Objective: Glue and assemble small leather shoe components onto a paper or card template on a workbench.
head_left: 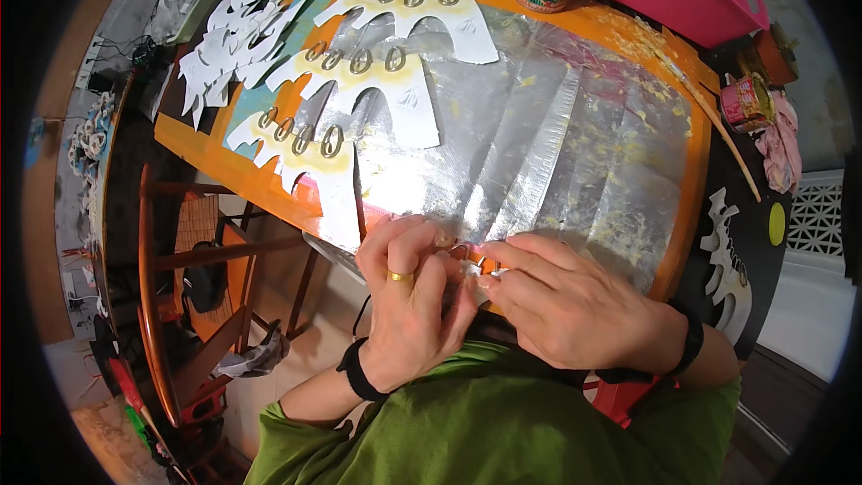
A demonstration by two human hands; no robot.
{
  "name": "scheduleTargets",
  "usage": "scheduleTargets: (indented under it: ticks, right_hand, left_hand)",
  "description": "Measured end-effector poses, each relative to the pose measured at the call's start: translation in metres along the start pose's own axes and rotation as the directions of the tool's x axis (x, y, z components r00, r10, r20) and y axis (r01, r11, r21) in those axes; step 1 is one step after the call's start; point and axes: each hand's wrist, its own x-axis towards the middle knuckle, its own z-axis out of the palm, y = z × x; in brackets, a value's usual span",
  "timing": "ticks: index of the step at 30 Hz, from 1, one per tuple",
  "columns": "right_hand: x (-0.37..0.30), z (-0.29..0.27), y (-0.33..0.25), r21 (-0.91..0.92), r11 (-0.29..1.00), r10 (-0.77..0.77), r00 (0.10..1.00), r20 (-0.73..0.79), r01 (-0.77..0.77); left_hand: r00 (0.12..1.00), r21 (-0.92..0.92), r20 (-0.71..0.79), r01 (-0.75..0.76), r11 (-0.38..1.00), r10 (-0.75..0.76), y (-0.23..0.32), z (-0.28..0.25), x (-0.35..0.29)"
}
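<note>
Both hands pinched on small orange ring piece point(473, 258) at tabletop point(669, 242) near edge: left hand point(411, 292), right hand point(561, 301). Three ringed white cutouts point(377, 81) laid out finished; plain cutout stack point(229, 40) apparently pending.

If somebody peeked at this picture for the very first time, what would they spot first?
Probably the big shiny silver sheet that covers the orange table in the middle. Next, the two hands at the near edge, left hand and right hand, pinching a small orange piece together. Then the white paper cut-outs with oval rings, laid in rows at the upper left.
</note>
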Motion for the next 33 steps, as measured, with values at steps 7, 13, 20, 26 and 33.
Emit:
scheduleTargets:
  ticks: [7,13,20,26,33]
  right_hand:
    - [0.001,-0.004,-0.005,-0.046,0.998,0.047,0.999,0.013,-0.047]
    - [0.001,-0.004,-0.006,-0.129,0.992,0.010,1.000,-0.016,-0.012]
    - [-0.003,-0.004,-0.006,-0.199,0.980,-0.011,1.000,0.002,0.011]
    - [-0.002,-0.003,-0.004,-0.239,0.971,-0.042,0.997,-0.063,0.026]
    - [-0.004,-0.005,-0.004,-0.237,0.971,-0.046,0.998,-0.042,0.035]
  left_hand:
    - [0.982,-0.129,0.120,0.163,0.978,-0.148,0.003,-0.007,0.008]
    - [0.918,-0.504,0.054,0.365,0.783,-0.393,0.003,0.002,0.001]
    - [0.998,-0.332,-0.003,0.063,0.941,-0.068,-0.007,0.000,0.000]
    - [0.999,-0.219,-0.034,-0.022,0.975,0.014,-0.012,0.002,0.001]
    - [0.919,0.129,0.006,-0.391,0.911,0.394,-0.039,-0.005,-0.008]
